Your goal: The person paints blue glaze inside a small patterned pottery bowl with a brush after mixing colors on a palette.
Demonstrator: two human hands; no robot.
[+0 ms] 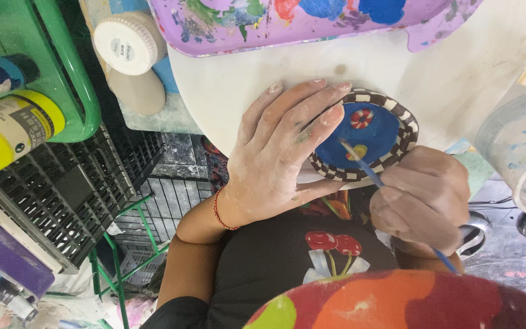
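Single view, head-worn: we look almost straight down from above our own chest, close over the near edge of the round white table [458,67], with our shirt front and lap filling the bottom of the frame. The left hand [275,155] and right hand [424,201] lie near the centre at short range, the small painted dish [375,131] between them. To the left the view drops past the table edge to the black crate [62,195] and green rack [71,73]; no second view shares the scene.
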